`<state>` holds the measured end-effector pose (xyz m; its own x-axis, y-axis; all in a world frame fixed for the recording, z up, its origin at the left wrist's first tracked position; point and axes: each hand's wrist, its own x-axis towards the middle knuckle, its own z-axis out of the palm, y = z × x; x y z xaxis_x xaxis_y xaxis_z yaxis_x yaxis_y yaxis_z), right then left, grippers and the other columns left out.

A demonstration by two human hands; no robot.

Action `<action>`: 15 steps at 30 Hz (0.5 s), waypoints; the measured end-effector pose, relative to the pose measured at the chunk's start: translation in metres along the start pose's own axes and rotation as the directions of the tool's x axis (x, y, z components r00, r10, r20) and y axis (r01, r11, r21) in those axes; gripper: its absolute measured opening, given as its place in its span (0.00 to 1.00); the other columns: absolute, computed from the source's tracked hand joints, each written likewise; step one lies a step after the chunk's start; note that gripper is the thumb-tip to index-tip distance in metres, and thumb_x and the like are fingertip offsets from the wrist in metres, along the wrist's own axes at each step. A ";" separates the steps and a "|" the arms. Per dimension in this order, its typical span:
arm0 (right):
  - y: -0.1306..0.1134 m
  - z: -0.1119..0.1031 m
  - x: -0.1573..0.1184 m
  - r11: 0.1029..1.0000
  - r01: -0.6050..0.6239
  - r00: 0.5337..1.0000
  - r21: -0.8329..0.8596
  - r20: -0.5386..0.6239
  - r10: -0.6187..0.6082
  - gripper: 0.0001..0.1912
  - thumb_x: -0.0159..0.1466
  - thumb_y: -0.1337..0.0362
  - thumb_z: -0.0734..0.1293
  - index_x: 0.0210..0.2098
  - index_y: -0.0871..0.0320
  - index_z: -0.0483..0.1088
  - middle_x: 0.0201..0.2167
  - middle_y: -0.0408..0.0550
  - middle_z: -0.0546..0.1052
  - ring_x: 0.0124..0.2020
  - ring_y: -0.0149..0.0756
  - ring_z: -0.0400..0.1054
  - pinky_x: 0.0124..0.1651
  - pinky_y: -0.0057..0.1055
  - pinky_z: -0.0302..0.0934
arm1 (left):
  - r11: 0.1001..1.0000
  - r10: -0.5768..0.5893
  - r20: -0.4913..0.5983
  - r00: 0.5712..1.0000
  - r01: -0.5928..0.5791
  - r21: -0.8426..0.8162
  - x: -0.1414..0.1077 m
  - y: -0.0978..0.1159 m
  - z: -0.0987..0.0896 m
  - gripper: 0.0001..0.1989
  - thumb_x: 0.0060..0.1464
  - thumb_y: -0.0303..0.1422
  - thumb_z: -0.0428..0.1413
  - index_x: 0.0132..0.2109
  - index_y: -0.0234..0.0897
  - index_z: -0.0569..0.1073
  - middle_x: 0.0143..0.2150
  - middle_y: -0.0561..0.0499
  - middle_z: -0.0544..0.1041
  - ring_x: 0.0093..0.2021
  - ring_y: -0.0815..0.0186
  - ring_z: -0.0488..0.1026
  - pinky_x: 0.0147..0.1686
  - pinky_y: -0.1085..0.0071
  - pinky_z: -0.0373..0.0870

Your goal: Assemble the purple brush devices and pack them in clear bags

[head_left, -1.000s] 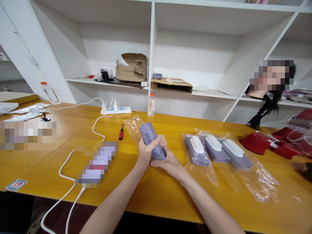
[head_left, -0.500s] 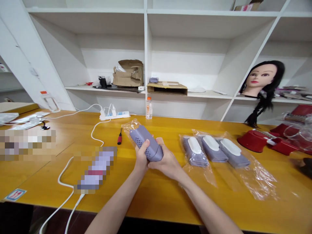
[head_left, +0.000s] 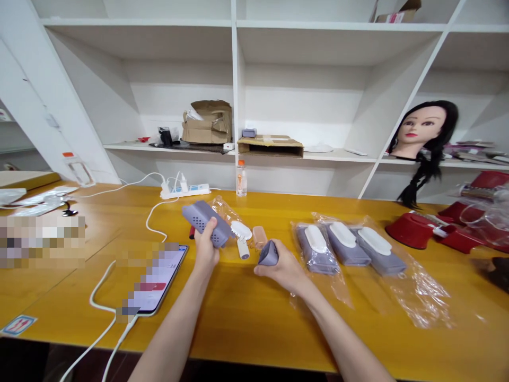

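My left hand [head_left: 205,249] is wrapped around a purple plastic housing [head_left: 204,218] with rows of small holes, raised and tilted above the table. A short purple end piece [head_left: 268,253], dark on its inner side, is gripped in my right hand [head_left: 287,269], apart from the housing. On the table beyond the gap between my hands are a white oval part [head_left: 240,230], a small whitish cylindrical piece [head_left: 243,249] and a peach-coloured piece [head_left: 260,237]. A clear plastic bag [head_left: 226,209] is behind them. My left fingertips are hidden behind the housing.
Three purple units with white oval tops [head_left: 345,236] rest in clear bags on the right. Red plastic parts [head_left: 409,229] are further right. A phone [head_left: 153,297] with a white cable [head_left: 113,345] is at left. A bottle [head_left: 241,180] and a power strip [head_left: 186,191] stand behind.
The purple end piece has come away from the housing. My left hand moved left with the housing, my right hand slightly right with the end piece, uncovering the small parts on the table.
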<state>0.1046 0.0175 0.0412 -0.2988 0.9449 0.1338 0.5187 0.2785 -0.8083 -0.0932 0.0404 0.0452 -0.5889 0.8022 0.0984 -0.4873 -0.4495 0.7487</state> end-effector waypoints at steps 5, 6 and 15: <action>0.014 -0.001 0.011 0.999 -0.026 1.000 -0.022 -0.013 0.026 0.32 0.41 0.55 0.74 0.43 0.57 0.64 0.39 0.46 0.68 0.41 0.39 0.63 0.43 0.34 0.55 | 0.989 0.035 -0.039 0.999 -0.029 0.148 0.013 -0.010 -0.009 0.17 0.44 0.41 0.55 0.42 0.44 0.64 0.37 0.55 0.70 0.33 0.70 0.70 0.34 0.73 0.68; 0.017 -0.002 0.012 0.999 -0.031 0.999 -0.036 -0.029 0.030 0.34 0.40 0.54 0.74 0.44 0.57 0.64 0.41 0.48 0.67 0.43 0.40 0.63 0.45 0.35 0.55 | 0.982 0.055 -0.038 0.998 -0.048 0.183 0.016 -0.009 -0.012 0.18 0.45 0.41 0.54 0.44 0.45 0.63 0.39 0.55 0.70 0.36 0.69 0.70 0.35 0.74 0.67; 0.042 -0.006 0.027 0.965 -0.142 0.964 0.222 -0.192 0.186 0.40 0.44 0.52 0.71 0.53 0.58 0.58 0.42 0.51 0.71 0.44 0.43 0.66 0.47 0.38 0.57 | 0.293 0.104 -0.029 0.994 -0.003 0.956 0.018 -0.003 -0.020 0.55 0.34 0.55 0.56 0.63 0.38 0.39 0.58 0.31 0.56 0.54 0.42 0.61 0.47 0.51 0.59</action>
<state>0.1228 0.0559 0.0144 -0.0377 0.9953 0.0892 0.3652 0.0968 -0.9259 -0.1153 0.0485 0.0321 -0.6547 0.7394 0.1570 0.4753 0.2412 0.8461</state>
